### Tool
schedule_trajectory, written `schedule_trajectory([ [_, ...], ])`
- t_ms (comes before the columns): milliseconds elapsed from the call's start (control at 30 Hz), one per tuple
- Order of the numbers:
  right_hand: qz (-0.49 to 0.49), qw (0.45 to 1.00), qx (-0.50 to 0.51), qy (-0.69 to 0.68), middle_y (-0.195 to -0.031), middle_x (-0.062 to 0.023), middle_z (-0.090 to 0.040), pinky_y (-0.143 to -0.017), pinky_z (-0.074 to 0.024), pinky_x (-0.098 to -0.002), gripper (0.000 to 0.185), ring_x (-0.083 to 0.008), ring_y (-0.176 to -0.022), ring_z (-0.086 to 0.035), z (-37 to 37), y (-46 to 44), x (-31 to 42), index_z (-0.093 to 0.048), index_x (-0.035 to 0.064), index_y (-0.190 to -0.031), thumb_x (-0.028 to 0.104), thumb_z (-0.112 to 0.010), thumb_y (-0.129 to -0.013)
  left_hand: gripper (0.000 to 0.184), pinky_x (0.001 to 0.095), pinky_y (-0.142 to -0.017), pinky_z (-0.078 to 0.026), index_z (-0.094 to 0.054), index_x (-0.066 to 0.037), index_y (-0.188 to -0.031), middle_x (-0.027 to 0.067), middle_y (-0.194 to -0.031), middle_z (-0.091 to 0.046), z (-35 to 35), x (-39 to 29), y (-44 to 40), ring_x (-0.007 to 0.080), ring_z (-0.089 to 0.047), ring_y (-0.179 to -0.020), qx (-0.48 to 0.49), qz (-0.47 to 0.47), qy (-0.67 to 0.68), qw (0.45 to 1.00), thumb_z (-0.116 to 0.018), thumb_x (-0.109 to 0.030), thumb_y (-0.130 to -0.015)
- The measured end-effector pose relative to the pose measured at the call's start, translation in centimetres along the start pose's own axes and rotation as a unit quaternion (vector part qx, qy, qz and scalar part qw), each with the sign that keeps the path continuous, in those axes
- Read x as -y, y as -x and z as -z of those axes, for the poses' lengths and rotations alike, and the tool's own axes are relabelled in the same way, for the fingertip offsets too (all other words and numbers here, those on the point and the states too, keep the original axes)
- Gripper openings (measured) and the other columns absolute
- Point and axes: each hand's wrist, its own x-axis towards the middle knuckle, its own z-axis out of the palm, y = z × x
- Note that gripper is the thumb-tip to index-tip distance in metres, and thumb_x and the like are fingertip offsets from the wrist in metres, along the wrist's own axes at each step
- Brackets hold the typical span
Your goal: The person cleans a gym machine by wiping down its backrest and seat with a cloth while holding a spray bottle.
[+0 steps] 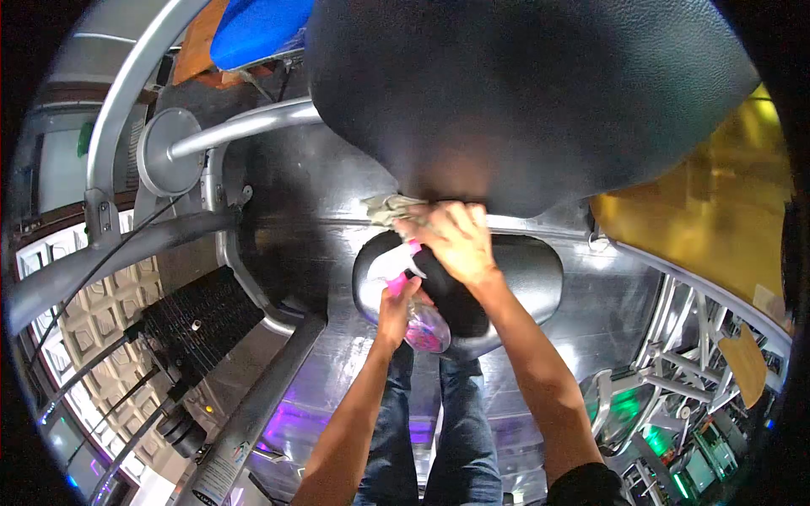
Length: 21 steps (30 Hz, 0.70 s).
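Note:
My left hand [398, 305] is closed round a clear spray bottle [428, 331] with a pink and white spray head, over a black padded seat [527, 274]. My right hand [456, 240] presses a crumpled greyish cloth [388, 208] near the lower edge of a large black padded panel [523, 93]. The cloth sticks out to the left of the fingers. The right fingertips are slightly blurred and partly overlap the cloth.
Grey metal tubes [278, 115] of a frame curve along the left. Black weight plates [202, 325] sit at the lower left. A yellow panel [700, 207] stands at the right, a blue pad [257, 32] at the upper left. More metal frames fill the lower right.

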Motion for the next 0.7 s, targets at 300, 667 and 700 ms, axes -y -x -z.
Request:
schedule_trajectory([
  [300, -0.167, 0.977, -0.133, -0.033, -0.116, 0.0120, -0.062, -0.078, -0.0523, -0.0329, 0.055, -0.0201, -0.091, -0.056, 5.8, -2.1, 0.2, -0.073, 0.0352, -0.111, 0.007, -0.072, -0.064, 0.041, 0.0293, -0.061, -0.048, -0.067, -0.002, -0.069, 0.0086, -0.065, -0.067, 0.9, 1.3, -1.8, 0.0161, -0.061, -0.059, 0.029, -0.001, 0.012, 0.999, -0.063, -0.036, -0.093],
  [667, -0.064, 0.991, -0.115, -0.027, -0.116, 0.0165, -0.067, -0.080, -0.0394, -0.0344, 0.031, -0.0142, -0.096, -0.053, 2.2, -1.8, -0.2, -0.075, 0.0387, -0.101, 0.026, -0.065, -0.075, 0.047, 0.0310, -0.055, -0.048, -0.067, -0.003, -0.069, 0.0093, -0.062, -0.066, 1.6, 2.0, -3.8, 0.0172, -0.061, -0.053, -0.012, 0.049, -0.055, 0.997, -0.068, -0.047, -0.086],
  [700, -0.053, 0.993, -0.108, -0.008, -0.117, 0.0180, -0.066, -0.080, -0.0376, -0.0348, 0.031, -0.0134, -0.097, -0.052, 1.7, -1.8, 0.1, -0.074, 0.0406, -0.102, 0.027, -0.064, -0.075, 0.047, 0.0310, -0.055, -0.048, -0.067, -0.003, -0.069, 0.0093, -0.062, -0.066, 1.7, 1.7, -3.6, 0.0172, -0.061, -0.053, -0.013, 0.050, -0.059, 0.997, -0.068, -0.047, -0.086],
])
